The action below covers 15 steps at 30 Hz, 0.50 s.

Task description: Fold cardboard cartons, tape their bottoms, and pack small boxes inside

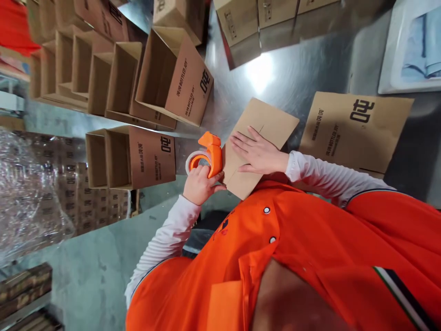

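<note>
My left hand [201, 184] is wrapped around an orange tape dispenser [215, 156] with a roll of tape on it, held at the left edge of a cardboard box [272, 115]. Palm down, my right hand [258, 151] lies on the box's closed flaps, its fingers stretched out and spread. A seam runs between the flaps, partly under that hand. The box sits at an angle close in front of my orange top. Whether the tape touches the cardboard, I cannot tell.
A flattened carton [344, 133] lies to the right on the metal table [292, 69]. Several open boxes [186, 78] stand at the upper left, with another pair [151, 158] below them. A white tub [396, 55] is at the upper right. Plastic-wrapped cartons [93, 197] are stacked at left.
</note>
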Available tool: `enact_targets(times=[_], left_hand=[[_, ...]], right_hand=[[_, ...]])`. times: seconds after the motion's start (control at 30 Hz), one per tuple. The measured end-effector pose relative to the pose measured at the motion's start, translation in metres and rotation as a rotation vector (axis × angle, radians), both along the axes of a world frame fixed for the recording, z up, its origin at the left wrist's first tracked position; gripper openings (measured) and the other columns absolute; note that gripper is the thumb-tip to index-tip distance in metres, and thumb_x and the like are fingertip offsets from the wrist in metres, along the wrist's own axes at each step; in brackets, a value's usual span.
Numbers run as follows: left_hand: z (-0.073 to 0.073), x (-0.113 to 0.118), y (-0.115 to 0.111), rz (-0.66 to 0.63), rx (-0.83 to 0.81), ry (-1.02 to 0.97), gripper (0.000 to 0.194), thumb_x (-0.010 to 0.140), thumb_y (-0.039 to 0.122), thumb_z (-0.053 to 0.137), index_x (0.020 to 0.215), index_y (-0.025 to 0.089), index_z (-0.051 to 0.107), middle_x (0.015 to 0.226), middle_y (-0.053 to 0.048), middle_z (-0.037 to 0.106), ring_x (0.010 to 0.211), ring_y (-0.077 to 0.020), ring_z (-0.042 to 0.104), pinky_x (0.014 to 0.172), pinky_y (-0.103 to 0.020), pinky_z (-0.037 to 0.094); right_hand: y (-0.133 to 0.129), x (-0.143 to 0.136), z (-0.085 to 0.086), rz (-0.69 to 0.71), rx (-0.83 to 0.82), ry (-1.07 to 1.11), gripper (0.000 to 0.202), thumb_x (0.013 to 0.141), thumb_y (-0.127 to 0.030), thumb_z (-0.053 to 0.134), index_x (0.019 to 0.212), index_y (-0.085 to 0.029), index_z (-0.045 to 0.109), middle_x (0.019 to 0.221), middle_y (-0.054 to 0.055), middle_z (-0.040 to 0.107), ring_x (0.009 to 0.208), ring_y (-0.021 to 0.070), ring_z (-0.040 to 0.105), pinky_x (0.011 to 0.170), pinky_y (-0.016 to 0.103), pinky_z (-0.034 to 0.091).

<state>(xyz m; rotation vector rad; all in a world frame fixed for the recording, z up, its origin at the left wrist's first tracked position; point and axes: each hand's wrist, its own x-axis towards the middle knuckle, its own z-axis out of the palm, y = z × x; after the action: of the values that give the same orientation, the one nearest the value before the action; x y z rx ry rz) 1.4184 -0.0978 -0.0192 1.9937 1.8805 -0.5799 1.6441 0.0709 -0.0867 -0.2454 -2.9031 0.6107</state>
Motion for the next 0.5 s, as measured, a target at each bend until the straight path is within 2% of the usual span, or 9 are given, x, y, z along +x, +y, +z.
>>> enact_targets(times=[0.07, 0.13, 0.2, 0.27, 0.33, 0.4, 0.47, 0.5], left_hand=[[0.006, -0.007, -0.003, 0.015, 0.049, -0.050, 0.061, 0.088, 0.066, 0.076, 0.132, 0.025, 0.079, 0.098, -0.013, 0.060, 0.105, -0.0360, 0.063, 0.093, -0.047, 0.052], [0.020, -0.014, -0.001, 0.057, 0.170, -0.111, 0.075, 0.078, 0.070, 0.084, 0.138, 0.025, 0.075, 0.107, -0.014, 0.065, 0.114, -0.0380, 0.066, 0.100, -0.049, 0.056], [0.043, -0.018, 0.012, 0.121, 0.322, -0.160, 0.095, 0.070, 0.072, 0.089, 0.149, 0.025, 0.064, 0.125, -0.015, 0.070, 0.124, -0.0385, 0.067, 0.106, -0.049, 0.058], [0.071, -0.014, 0.038, 0.169, 0.444, -0.196, 0.104, 0.070, 0.073, 0.089, 0.155, 0.023, 0.057, 0.140, -0.013, 0.071, 0.128, -0.0349, 0.069, 0.112, -0.045, 0.057], [0.099, 0.000, 0.081, 0.178, 0.514, -0.237, 0.097, 0.074, 0.070, 0.087, 0.153, 0.020, 0.059, 0.145, -0.010, 0.071, 0.128, -0.0299, 0.070, 0.116, -0.041, 0.055], [0.119, 0.024, 0.136, 0.181, 0.514, -0.283, 0.090, 0.073, 0.060, 0.090, 0.147, 0.015, 0.065, 0.144, -0.008, 0.072, 0.126, -0.0268, 0.071, 0.117, -0.040, 0.054], [0.129, 0.054, 0.199, 0.208, 0.429, -0.282, 0.087, 0.069, 0.047, 0.093, 0.144, 0.010, 0.068, 0.141, -0.008, 0.073, 0.124, -0.0257, 0.072, 0.116, -0.040, 0.054], [0.129, 0.071, 0.230, 0.232, 0.380, -0.242, 0.083, 0.070, 0.042, 0.094, 0.141, 0.008, 0.069, 0.138, -0.008, 0.075, 0.123, -0.0255, 0.072, 0.115, -0.040, 0.054]], right_hand=[[0.001, -0.001, -0.004, 0.004, 0.008, 0.017, 0.079, 0.108, -0.060, 0.045, 0.165, -0.005, 0.045, 0.172, 0.024, 0.033, 0.164, 0.0401, 0.026, 0.133, 0.071, 0.014], [0.000, -0.004, -0.008, 0.004, 0.021, 0.032, 0.082, 0.108, -0.062, 0.041, 0.163, -0.002, 0.045, 0.172, 0.025, 0.031, 0.164, 0.0409, 0.026, 0.133, 0.071, 0.014], [-0.002, -0.007, -0.012, -0.011, 0.027, 0.043, 0.083, 0.108, -0.062, 0.040, 0.162, 0.000, 0.045, 0.172, 0.025, 0.031, 0.164, 0.0406, 0.025, 0.134, 0.069, 0.012], [-0.004, -0.011, -0.015, -0.028, 0.029, 0.038, 0.084, 0.108, -0.063, 0.040, 0.162, 0.001, 0.046, 0.172, 0.025, 0.032, 0.164, 0.0391, 0.026, 0.135, 0.067, 0.012], [-0.007, -0.014, -0.017, -0.048, 0.029, 0.035, 0.084, 0.107, -0.064, 0.041, 0.160, 0.001, 0.048, 0.171, 0.026, 0.034, 0.164, 0.0385, 0.028, 0.136, 0.065, 0.013], [-0.009, -0.017, -0.019, -0.068, 0.022, 0.053, 0.084, 0.107, -0.064, 0.043, 0.159, 0.001, 0.050, 0.170, 0.026, 0.035, 0.163, 0.0383, 0.029, 0.136, 0.065, 0.014], [-0.011, -0.021, -0.023, -0.069, 0.003, 0.089, 0.083, 0.106, -0.065, 0.045, 0.158, -0.001, 0.052, 0.170, 0.025, 0.036, 0.163, 0.0384, 0.030, 0.136, 0.066, 0.015], [-0.012, -0.022, -0.025, -0.063, -0.010, 0.104, 0.083, 0.106, -0.065, 0.046, 0.158, -0.001, 0.053, 0.170, 0.024, 0.036, 0.163, 0.0383, 0.030, 0.135, 0.067, 0.015]])
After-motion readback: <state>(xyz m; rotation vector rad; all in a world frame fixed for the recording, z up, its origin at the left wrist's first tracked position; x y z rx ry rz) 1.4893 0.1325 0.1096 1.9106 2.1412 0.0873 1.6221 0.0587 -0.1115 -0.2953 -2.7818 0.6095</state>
